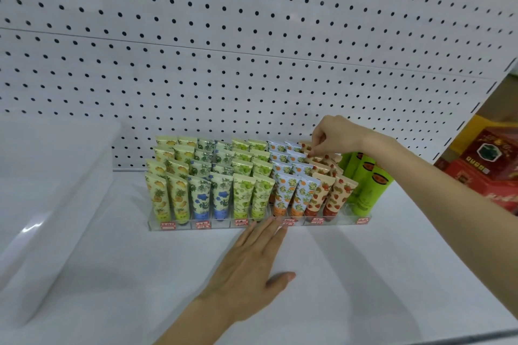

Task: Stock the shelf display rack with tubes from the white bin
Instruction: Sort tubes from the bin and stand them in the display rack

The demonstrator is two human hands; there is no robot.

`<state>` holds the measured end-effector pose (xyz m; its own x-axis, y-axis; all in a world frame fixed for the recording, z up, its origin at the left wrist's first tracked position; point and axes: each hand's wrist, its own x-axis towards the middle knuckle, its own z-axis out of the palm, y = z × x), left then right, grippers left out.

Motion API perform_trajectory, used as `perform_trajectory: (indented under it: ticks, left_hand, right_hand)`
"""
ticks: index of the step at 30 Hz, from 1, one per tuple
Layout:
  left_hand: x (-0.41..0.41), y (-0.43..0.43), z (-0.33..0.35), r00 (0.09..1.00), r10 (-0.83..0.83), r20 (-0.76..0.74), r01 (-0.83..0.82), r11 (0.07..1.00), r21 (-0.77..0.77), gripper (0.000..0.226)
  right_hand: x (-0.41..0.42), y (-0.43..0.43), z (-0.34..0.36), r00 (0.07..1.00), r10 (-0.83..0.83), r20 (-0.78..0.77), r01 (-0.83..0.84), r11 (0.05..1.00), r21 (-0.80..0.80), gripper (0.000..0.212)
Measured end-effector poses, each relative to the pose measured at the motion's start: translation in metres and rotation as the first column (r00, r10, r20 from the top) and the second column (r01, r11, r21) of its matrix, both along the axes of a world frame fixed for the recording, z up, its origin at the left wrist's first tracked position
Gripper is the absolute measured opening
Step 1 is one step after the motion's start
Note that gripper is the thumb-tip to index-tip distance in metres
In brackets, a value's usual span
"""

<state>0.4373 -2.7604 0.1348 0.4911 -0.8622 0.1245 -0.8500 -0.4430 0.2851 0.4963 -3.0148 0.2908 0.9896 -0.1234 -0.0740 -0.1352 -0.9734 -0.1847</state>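
Observation:
A clear tiered display rack (213, 225) stands on the white shelf, filled with rows of patterned tubes (221, 176) standing cap down. My right hand (333, 134) reaches over the rack's back right and pinches the top of a strawberry-print tube (314, 155) in a rear row. My left hand (252, 263) lies flat on the shelf, fingers straight, fingertips touching the rack's front edge. The white bin (42, 199) sits at the left; I can see no tubes inside it.
Taller plain green tubes (367, 185) fill the rack's right end. A white pegboard (252, 50) backs the shelf. Red and yellow boxes (485, 165) sit beyond the shelf's right side. The shelf's front lip (420, 340) runs along the bottom.

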Motion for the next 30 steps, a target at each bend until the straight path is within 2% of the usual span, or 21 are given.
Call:
perform_trajectory:
  ticks: [8,13,17,21,23,27,30]
  left_hand:
    - [0.0,0.001,0.002,1.0,0.001,-0.005,-0.001,1.0,-0.01,0.076]
    - [0.0,0.001,0.001,1.0,-0.001,-0.012,0.0,1.0,-0.023,0.076]
    - [0.002,0.0,-0.003,1.0,-0.009,0.0,0.009,0.999,-0.049,0.076]
    - [0.002,-0.001,-0.006,1.0,0.003,0.03,0.0,0.995,-0.096,0.076]
    - [0.002,0.0,-0.006,0.998,0.01,0.059,-0.004,0.994,-0.11,0.076]
    - [0.001,0.0,-0.004,1.0,0.002,0.018,0.0,0.994,-0.109,0.076]
    - [0.0,0.001,-0.002,1.0,0.006,0.008,-0.006,0.998,-0.062,0.076]
  right_hand:
    - [-0.008,-0.011,0.024,0.998,-0.031,0.055,0.031,0.999,-0.011,0.012]
    - [-0.02,-0.009,0.028,0.999,-0.023,-0.043,0.017,0.992,-0.125,0.021]
    - [-0.027,-0.005,0.02,0.995,-0.027,-0.098,-0.01,0.935,-0.354,0.03]
    - [-0.029,-0.005,0.017,0.99,-0.045,-0.136,-0.012,0.918,-0.396,0.031]
    - [-0.029,-0.004,0.016,0.988,-0.052,-0.145,-0.01,0.919,-0.395,0.029]
    - [-0.028,-0.003,0.014,0.99,-0.05,-0.129,-0.002,0.926,-0.378,0.018]
    - [-0.027,-0.002,0.013,0.991,-0.047,-0.122,-0.003,0.924,-0.383,0.007]
